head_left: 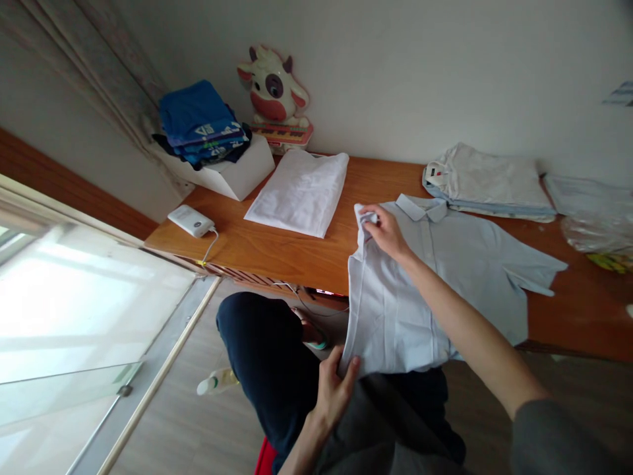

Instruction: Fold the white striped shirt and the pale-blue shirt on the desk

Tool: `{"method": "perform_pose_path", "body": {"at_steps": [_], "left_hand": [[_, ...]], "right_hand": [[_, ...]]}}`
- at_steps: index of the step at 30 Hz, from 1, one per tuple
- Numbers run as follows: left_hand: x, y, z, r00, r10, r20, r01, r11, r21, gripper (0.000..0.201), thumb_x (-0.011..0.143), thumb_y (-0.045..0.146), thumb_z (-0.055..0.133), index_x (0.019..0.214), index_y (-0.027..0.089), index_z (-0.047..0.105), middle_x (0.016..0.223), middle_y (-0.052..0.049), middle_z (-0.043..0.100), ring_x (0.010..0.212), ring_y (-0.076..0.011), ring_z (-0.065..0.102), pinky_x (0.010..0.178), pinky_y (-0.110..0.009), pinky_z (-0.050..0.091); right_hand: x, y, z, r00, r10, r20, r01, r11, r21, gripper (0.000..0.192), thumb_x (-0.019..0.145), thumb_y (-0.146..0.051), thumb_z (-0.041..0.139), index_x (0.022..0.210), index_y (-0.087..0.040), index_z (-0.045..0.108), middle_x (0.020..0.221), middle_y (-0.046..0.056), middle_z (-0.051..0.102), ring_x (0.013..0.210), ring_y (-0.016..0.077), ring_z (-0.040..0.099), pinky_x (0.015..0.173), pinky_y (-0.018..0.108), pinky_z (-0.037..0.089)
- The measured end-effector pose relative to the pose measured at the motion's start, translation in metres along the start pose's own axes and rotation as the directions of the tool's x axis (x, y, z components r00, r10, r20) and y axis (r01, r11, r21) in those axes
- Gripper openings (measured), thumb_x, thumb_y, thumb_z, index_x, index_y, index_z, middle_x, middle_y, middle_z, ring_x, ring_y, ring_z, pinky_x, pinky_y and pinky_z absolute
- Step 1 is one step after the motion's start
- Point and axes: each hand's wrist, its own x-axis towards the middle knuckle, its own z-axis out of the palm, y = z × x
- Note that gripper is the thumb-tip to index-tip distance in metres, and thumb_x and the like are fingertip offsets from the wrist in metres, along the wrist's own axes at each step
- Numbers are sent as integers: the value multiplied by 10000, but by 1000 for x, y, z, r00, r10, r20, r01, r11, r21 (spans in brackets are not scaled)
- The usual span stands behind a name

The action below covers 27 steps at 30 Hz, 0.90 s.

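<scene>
- Head view: a light blue polo shirt (445, 277) lies front up on the wooden desk (277, 244), collar (422, 206) toward the wall and hem hanging over the near edge toward the person's lap.
- Its long axis runs from the collar down to the hem, roughly away from and toward the person; the right-side short sleeve (537, 272) is spread flat and points to the right.
- The left-side edge of the shirt is turned inward, making a straight fold line that runs from the right hand down to the left hand.
- The right hand (388, 232) is at the far end of that fold, just beside the collar, fingers closed and pinching the doubled-over shoulder cloth.
- The left hand (335, 389) is at the near end, below the desk edge, thumb and fingers pinching the hem corner of the same fold.
- So both grips sit on the shirt's left side, one at each end of the long axis; the unfolded body and the spread sleeve lie to the right of both, nearer the right hand.
- Further left on the desk, well apart from the shirt, lies a folded white shirt (301, 191); a stack of folded pale shirts (487, 181) rests behind the collar by the wall.
- A white box (232, 175) holding folded blue clothes (200, 122) stands at the far left corner, a cow toy (274, 89) behind it.
</scene>
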Motion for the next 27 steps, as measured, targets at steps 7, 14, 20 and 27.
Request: {"method": "perform_pose_path", "body": {"at_steps": [7, 14, 20, 27], "left_hand": [[16, 3, -17, 993, 113, 33, -117, 981, 153, 376, 966, 535, 695, 1098, 187, 753, 896, -46, 735, 752, -208, 617, 696, -317, 475], [52, 27, -10, 925, 323, -199, -272, 931, 245, 297, 992, 452, 683, 1167, 214, 711, 1072, -98, 740, 1011, -273, 708, 922, -417, 575], [96, 85, 15, 815, 572, -93, -512, 785, 349, 226, 1035, 244, 606, 1244, 251, 694, 1217, -106, 747, 1174, -271, 701, 1049, -448, 562], [161, 121, 38, 818, 565, 107, -475, 559, 679, 558, 1053, 255, 528, 1608, 211, 488, 1697, -119, 506, 1650, -319, 346, 1354, -620, 291]], "right_hand": [[-70, 63, -73, 909, 356, -218, -349, 934, 71, 698, 955, -716, 532, 1468, -243, 504, 1440, 170, 619, 1150, 347, 708, 833, 506, 672], [-85, 18, -60, 991, -135, -9, 116, 880, -460, 473, 1088, -447, 430, 1488, -265, 604, 1679, 98, 462, 1581, 330, 415, 1305, 565, 398], [-58, 34, -17, 970, -43, 240, 185, 769, -612, 663, 1117, -484, 359, 1716, -199, 343, 1812, 112, 263, 1688, 346, 208, 1368, 610, 217], [-36, 59, -4, 947, 4, 320, 213, 740, -638, 697, 1113, -485, 307, 1727, -156, 320, 1806, 150, 239, 1685, 371, 206, 1356, 657, 190]]}}
